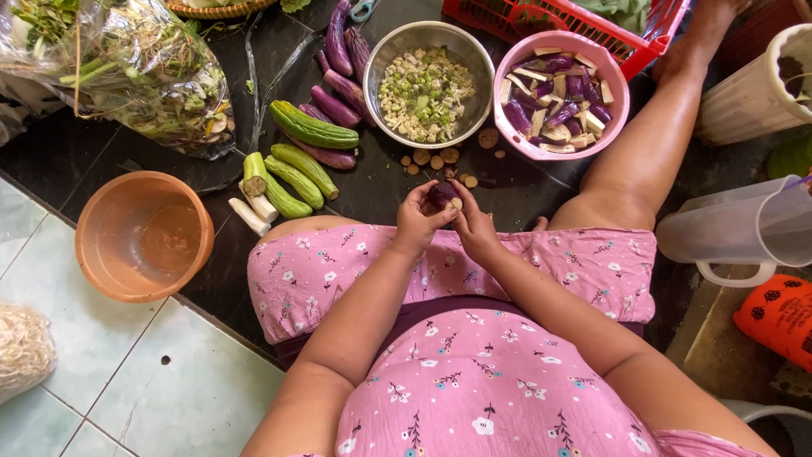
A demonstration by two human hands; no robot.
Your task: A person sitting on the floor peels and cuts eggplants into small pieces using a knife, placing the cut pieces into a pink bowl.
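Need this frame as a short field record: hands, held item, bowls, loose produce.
left hand: left hand grips a purple eggplant piece
right hand: right hand touches the same piece; any tool is hidden
steel bowl: steel bowl holds chopped pale and green bits
pink bowl: pink bowl holds cut eggplant chunks
loose produce: whole eggplants and green gourds on the dark floor, left of the steel bowl
scraps: round cut ends lie beyond the hands
orange bowl: orange bowl at left, no produce inside
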